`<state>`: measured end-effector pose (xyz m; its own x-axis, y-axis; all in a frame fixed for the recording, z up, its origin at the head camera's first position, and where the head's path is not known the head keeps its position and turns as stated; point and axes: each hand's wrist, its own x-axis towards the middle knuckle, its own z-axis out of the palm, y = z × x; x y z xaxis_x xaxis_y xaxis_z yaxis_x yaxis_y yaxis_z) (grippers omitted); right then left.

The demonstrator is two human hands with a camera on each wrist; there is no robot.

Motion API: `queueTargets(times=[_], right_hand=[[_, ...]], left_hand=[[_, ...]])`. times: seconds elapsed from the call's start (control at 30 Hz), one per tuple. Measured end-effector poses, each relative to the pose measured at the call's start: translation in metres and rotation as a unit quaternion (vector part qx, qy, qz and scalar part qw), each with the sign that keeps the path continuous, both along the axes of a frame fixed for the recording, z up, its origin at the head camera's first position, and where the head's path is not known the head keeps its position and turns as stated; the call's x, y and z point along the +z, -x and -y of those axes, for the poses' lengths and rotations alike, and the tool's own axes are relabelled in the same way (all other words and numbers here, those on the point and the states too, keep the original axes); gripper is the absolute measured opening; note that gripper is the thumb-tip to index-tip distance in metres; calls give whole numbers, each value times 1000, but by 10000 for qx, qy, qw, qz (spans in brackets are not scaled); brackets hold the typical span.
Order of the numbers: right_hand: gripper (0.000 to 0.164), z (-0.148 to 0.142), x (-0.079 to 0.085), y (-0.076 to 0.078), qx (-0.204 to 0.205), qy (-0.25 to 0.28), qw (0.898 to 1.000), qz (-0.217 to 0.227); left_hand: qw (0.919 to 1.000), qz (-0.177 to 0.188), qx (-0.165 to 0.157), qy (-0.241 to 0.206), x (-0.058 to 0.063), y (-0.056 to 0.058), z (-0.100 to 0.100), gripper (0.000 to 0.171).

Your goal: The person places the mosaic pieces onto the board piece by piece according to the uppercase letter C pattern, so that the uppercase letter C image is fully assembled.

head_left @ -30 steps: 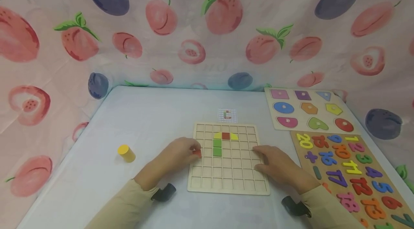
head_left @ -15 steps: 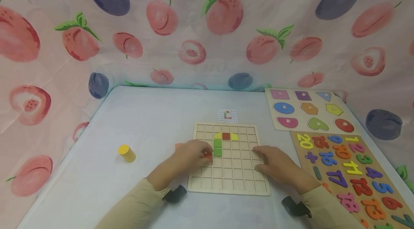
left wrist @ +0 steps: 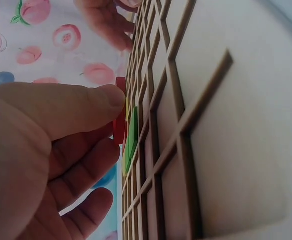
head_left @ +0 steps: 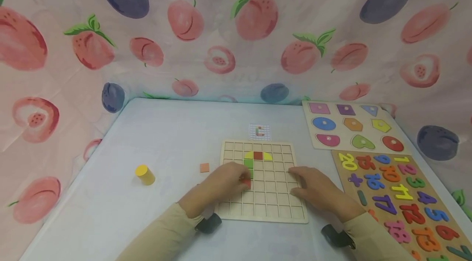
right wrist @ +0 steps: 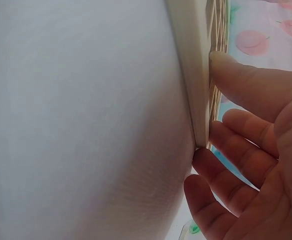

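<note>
Thumb and fingers of my left hand (head_left: 225, 181), the nearer, pinch the red tile (head_left: 247, 184) at six o'clock from the green tiles (head_left: 248, 163), my right hand (head_left: 318, 189) at the grid board's (head_left: 271, 199) three-o'clock edge.

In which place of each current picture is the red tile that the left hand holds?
Head: the red tile is below centre, held by the left hand.
Left wrist: left of centre, against the thumb.
Right wrist: not in it.
Shared landmark: the wooden grid board.
</note>
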<state>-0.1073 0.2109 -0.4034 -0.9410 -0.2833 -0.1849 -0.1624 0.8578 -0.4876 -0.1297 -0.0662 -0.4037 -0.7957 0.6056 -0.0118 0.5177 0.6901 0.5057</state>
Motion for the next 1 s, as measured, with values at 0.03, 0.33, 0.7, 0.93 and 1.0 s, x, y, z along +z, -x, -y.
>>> queueTargets(times=[0.03,0.33,0.7,0.93,1.0], right_hand=[[58,0,0,0,-4,2,10000,6],[57,0,0,0,30,-11,10000,-41],[58,0,0,0,-7,-50,10000,-43],[57,0,1,1,18,-15,10000,-50],[57,0,1,1,28,-4,10000,-50]], left_hand=[[10000,-3,-15,21,0,0,-1,17],[9999,-39,-102,74,-2,-1,-6,16],[9999,-31,-68,71,-5,1,-7,14],[9999,-39,-79,76,-6,3,-7,17],[9999,-27,-74,71,-6,3,-8,17]])
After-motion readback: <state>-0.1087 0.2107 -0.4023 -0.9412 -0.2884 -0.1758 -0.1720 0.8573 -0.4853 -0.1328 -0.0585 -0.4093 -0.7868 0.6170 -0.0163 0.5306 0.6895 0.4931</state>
